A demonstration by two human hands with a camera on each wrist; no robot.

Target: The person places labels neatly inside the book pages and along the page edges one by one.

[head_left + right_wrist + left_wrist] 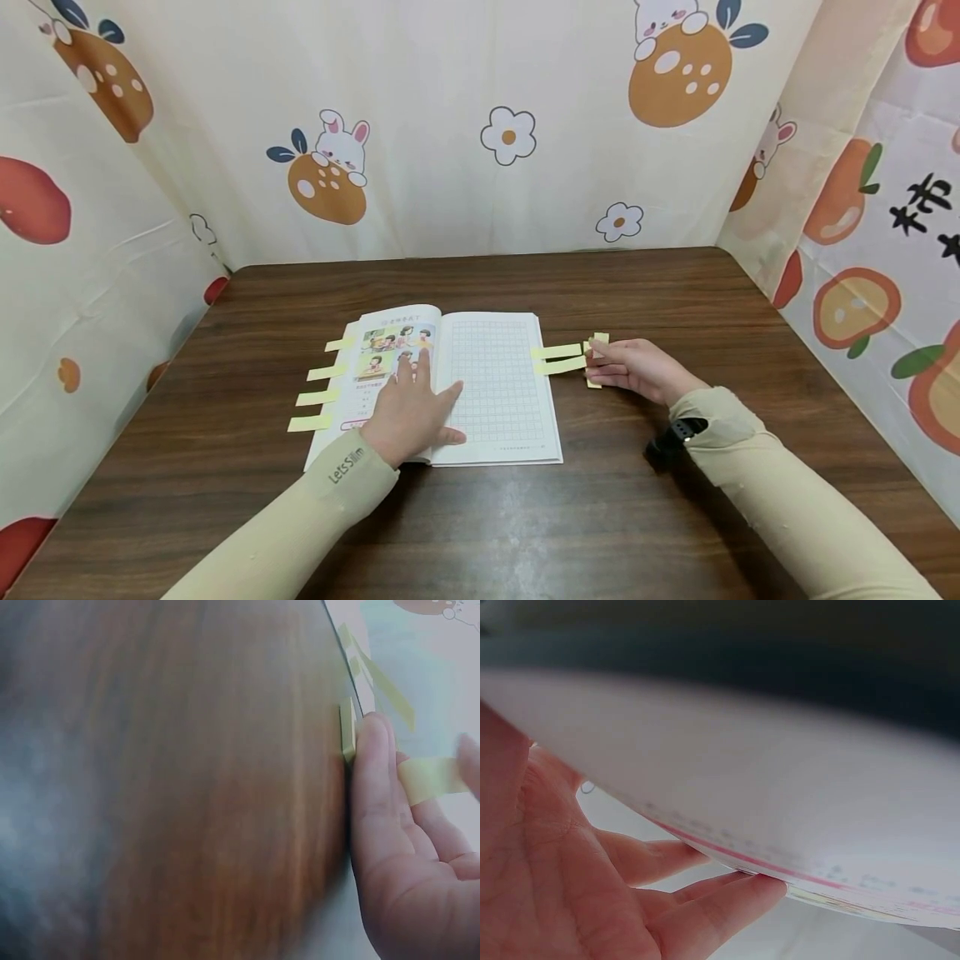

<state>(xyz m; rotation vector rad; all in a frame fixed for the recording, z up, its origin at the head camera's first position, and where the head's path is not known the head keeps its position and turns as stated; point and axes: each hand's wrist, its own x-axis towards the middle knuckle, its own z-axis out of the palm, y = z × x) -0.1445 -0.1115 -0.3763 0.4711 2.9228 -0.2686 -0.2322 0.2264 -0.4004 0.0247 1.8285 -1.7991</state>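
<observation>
An open workbook [495, 392] lies on the table, with pictures on its left page and a printed grid on its right page. My left hand [411, 408] rests on the left page near the spine, fingers spread; the left wrist view shows its fingertips [769, 889] against the page. Yellow sticky strips [317, 398] jut from the left edge, and two more strips [561, 358] from the right edge. Right of the book, my right hand [637, 367] pinches a yellow sticky note [431, 780] between thumb and fingers. A small sticky-note pad [347, 731] lies beside those fingers, partly hidden.
The dark wooden table [480, 525] carries the book and pad. A patterned curtain [435, 200] hangs along the back and both sides. A black device [675, 442] is strapped at the right wrist.
</observation>
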